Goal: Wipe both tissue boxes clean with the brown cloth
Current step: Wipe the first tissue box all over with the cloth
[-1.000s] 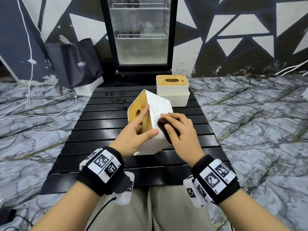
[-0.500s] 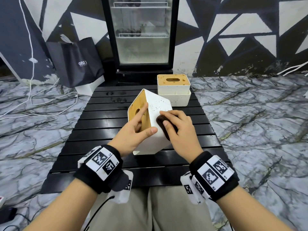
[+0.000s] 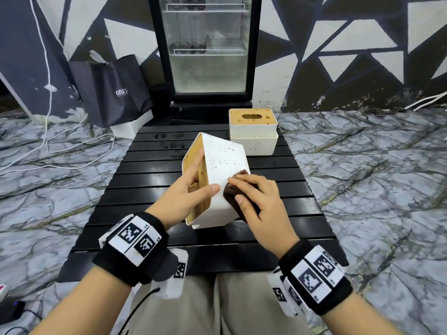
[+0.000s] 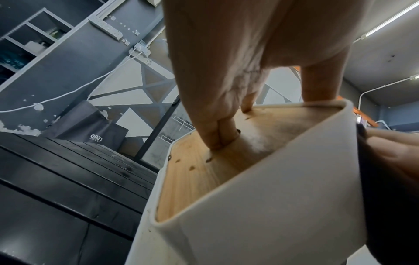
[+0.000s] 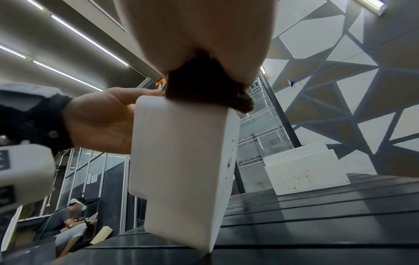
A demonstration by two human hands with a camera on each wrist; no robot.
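Near white plastic tissue box with pale wooden slotted lid [image 3: 219, 180] tipped on edge on black slatted table [image 3: 150, 180], brown specks on upper face | left hand [image 3: 186, 192] grasps it, fingers in lid slot | right hand [image 3: 260, 201] clutches bunched brown cloth [image 3: 232, 197] against its side | second speckled white tissue box [image 3: 254, 131] upright at far edge

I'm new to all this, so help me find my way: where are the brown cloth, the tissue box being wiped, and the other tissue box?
brown cloth [image 3: 231, 198], head view, its bunched left edge.
tilted tissue box [image 3: 223, 157], head view, its speckled white side.
second tissue box [image 3: 251, 117], head view, its wooden lid.
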